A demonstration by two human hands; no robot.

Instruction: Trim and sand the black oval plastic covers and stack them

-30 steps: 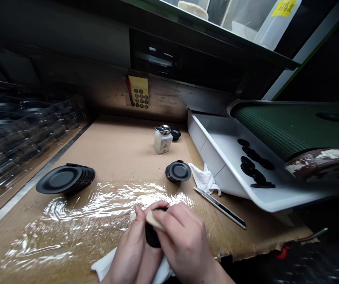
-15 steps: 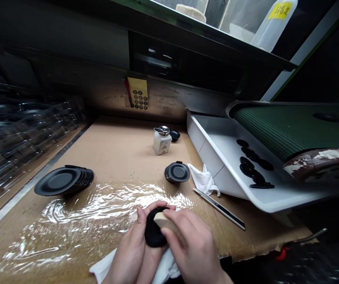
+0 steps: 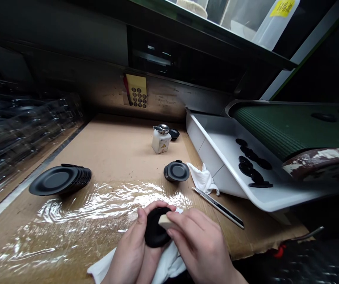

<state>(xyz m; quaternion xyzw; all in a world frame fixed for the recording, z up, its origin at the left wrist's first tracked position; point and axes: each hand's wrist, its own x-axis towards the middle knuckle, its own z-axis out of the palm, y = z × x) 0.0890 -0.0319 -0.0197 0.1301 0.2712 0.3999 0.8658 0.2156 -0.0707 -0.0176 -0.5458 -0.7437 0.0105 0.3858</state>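
My left hand point(image 3: 136, 244) holds a round black part point(image 3: 154, 230) with its fingers wrapped behind it and its thumb at the left edge. In my right hand point(image 3: 200, 238), a small cream-coloured block point(image 3: 166, 222) is pinched between thumb and fingers, over the right side of the black part. Whether the block touches the part is hard to tell. A white cloth point(image 3: 167, 266) lies beneath both hands. Just beyond them stands a small stack of black round parts point(image 3: 177, 171). A larger row of black discs point(image 3: 58, 180) leans at the left.
A white bottle with a metal top point(image 3: 161, 140) stands near the back. A crumpled cloth point(image 3: 201, 178) and a cutter knife point(image 3: 219, 208) lie beside a white tray point(image 3: 221, 161) of black parts. A green conveyor belt point(image 3: 287, 126) runs at the right; clear plastic trays point(image 3: 24, 130) are at the left.
My right hand and the cream block have moved slightly right across the black part, which shows more of its face. The camera view has shifted a little.
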